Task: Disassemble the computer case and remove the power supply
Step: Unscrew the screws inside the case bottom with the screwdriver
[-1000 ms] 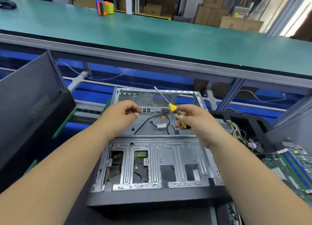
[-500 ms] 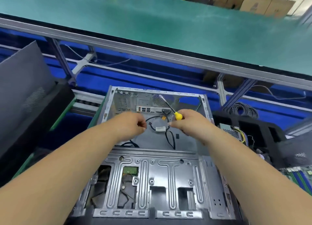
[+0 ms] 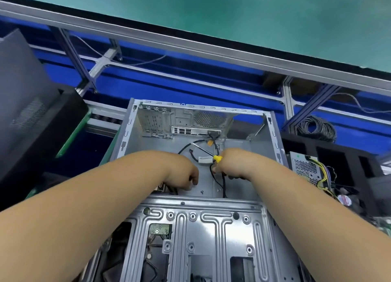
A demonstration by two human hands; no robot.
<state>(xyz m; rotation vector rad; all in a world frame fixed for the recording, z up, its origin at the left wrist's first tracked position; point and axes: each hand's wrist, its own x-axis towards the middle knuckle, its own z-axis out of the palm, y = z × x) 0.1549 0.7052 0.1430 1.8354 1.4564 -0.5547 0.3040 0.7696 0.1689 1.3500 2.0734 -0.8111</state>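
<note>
Down inside the open computer case (image 3: 260,146), over its bare metal floor, both hands work among loose black cables (image 3: 213,173). The left hand (image 3: 184,175) reaches down near the case's left wall, its fingers curled downward at a dark connector or cable bundle beside the drive cage; whether it actually grips that piece cannot be told, since the fingertips are hidden. The right hand (image 3: 230,165) is closed around a yellow-handled screwdriver (image 3: 208,153), whose slim metal shaft slants up and to the left, toward the case's rear panel (image 3: 186,120). A white connector (image 3: 205,160) lies on the case floor just beside the screwdriver's handle. The rear panel stands at the far edge of the case, with its perforated vent and port cut-out showing. Nearest the camera, the ribbed silver drive cage (image 3: 201,235) spans the case's near end. A power supply (image 3: 304,167) with yellow and black wires sits outside the case, off its right side, in a black bin (image 3: 347,154). A coil of black cable (image 3: 316,128) lies behind that bin. A dark side panel (image 3: 23,103) leans at the far left, and a green-topped bench (image 3: 232,17) runs across the top.
</note>
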